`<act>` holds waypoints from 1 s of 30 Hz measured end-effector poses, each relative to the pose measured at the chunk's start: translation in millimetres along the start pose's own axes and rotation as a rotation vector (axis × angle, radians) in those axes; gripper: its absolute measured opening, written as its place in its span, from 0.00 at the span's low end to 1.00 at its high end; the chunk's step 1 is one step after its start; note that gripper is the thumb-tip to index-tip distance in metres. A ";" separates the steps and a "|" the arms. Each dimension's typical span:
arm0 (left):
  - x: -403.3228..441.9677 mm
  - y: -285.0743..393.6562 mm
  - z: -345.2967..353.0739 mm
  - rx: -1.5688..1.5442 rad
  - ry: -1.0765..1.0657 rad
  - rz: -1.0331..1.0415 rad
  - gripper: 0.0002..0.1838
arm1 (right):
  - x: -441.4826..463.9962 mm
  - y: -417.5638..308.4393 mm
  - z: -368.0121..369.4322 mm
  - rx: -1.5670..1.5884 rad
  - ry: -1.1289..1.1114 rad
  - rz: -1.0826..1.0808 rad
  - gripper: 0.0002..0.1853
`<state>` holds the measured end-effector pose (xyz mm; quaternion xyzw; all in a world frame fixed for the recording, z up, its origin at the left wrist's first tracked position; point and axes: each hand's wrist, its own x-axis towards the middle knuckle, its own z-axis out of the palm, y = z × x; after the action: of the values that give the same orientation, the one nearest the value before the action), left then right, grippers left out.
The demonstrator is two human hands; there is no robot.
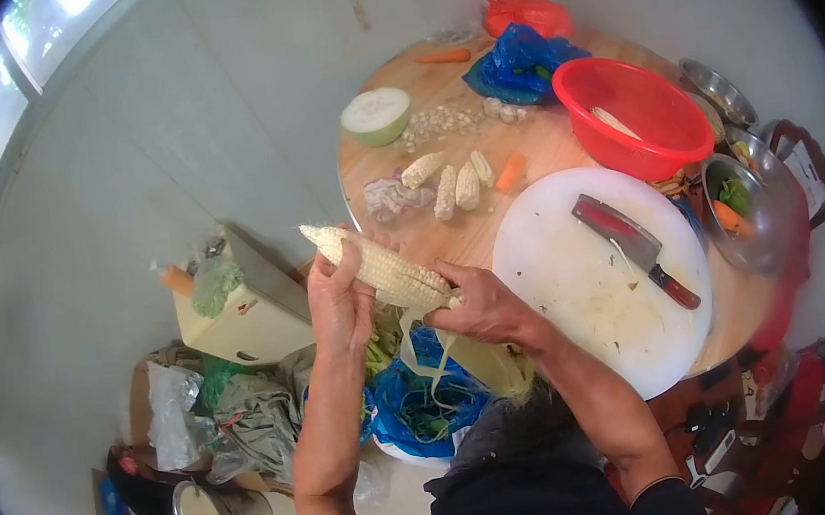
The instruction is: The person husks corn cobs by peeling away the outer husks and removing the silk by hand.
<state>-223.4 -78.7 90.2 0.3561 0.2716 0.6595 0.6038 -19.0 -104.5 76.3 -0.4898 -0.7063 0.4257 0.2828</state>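
Observation:
A pale ear of corn (392,268), its kernels bare, is held up in front of me with its tip toward the upper left. My left hand (338,295) is closed round the tip half, thumb across the kernels. At the stem end, my right hand (486,302) grips the base of the ear. Pale green husk (497,367) hangs below my right hand, over a blue bag (422,397) with green scraps in it. Part of the ear's base is hidden by my right fingers.
On the round wooden table (390,230) are a white cutting board (579,310) with a cleaver (621,231), several corn pieces (446,192), a halved gourd (377,116), a red basin (631,114) and metal bowls (746,222). A cream bin (247,310) stands left.

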 end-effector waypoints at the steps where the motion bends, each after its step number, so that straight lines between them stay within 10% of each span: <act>1: -1.2 -1.2 0.9 -0.020 0.019 -0.019 0.22 | -1.6 1.9 -2.9 0.096 -0.047 -0.013 0.33; 11: 3.3 -2.7 12.3 -0.033 0.046 -0.071 0.22 | -13.5 5.3 -2.2 0.810 -0.187 -0.037 0.36; 21: 4.2 -6.0 10.3 0.053 0.004 -0.032 0.20 | -14.6 5.0 6.3 0.589 -0.009 -0.040 0.37; 24: 3.8 -9.0 11.4 -0.002 0.054 -0.073 0.20 | -13.9 8.3 8.7 1.047 0.079 -0.169 0.37; 30: 3.9 -7.0 11.2 -0.005 0.033 -0.125 0.21 | -22.5 4.9 -6.4 0.832 -0.205 0.019 0.34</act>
<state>-210.3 -74.8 91.9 0.3260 0.3014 0.6268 0.6403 -3.5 -122.7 75.4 -0.2954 -0.4943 0.7236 0.3807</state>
